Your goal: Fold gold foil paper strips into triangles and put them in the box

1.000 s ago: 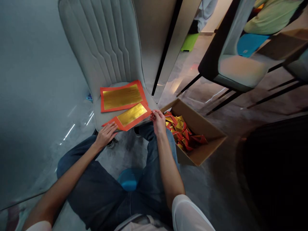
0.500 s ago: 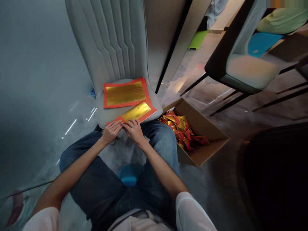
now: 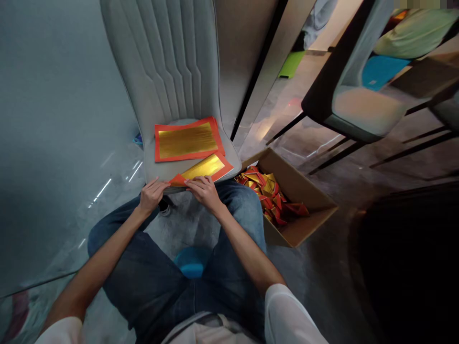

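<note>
A partly folded sheet of red-orange paper with a gold foil panel (image 3: 206, 166) lies at the front edge of the chair seat. My left hand (image 3: 153, 195) is closed at its left end, the fingertips on a small folded corner. Against the lower edge, my right hand (image 3: 205, 192) pinches the paper with bent fingers. Just behind lies a flat stack of the same gold and red paper (image 3: 187, 141); the folded sheet overlaps its front edge.
The grey padded chair (image 3: 168, 62) stands in front of my knees. To the right, an open cardboard box (image 3: 311, 196) holds many folded red and gold paper pieces (image 3: 267, 191). Another chair (image 3: 366, 112) stands farther right, with a person in light clothing (image 3: 418, 33) beyond. A blue round object (image 3: 192, 262) shows between my legs.
My left hand has moved left, away from my right hand, and a folded red corner now shows between them. My right hand has shifted slightly right. The stack has stayed put.
</note>
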`<state>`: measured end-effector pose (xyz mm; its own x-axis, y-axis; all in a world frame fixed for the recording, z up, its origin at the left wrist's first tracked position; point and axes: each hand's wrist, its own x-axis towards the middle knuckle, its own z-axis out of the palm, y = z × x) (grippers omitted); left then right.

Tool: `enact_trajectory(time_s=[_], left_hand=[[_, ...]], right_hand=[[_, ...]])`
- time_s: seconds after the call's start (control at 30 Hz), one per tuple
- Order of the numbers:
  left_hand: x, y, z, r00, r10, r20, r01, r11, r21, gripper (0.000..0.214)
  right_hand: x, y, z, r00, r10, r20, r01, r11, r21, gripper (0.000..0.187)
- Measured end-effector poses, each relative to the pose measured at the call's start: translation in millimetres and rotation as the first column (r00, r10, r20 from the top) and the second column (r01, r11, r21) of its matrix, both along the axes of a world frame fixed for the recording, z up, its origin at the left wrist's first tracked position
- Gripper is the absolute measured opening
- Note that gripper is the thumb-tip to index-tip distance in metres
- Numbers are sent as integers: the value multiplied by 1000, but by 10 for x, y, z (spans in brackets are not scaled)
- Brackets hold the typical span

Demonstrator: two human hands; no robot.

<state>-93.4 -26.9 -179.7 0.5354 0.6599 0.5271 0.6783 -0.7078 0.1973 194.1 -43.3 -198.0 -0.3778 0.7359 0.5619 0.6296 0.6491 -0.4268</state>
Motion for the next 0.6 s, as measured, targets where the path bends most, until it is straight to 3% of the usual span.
enact_trajectory(time_s=[0.17,0.33,0.6], left_hand=[[-79,6,-4,1000,0,24,0,999,34,28],[-196,26,45,999,18,43,-20,999,48,29],[-341,146,150,987,56,148,-52,998,-25,25]], right_hand=[[36,27,-23,999,-5,38,2,998,66,29],[55,37,22,999,38,-2,-38,993,112,29],[31,14,81,999,7,-48,-1,992,127,33]])
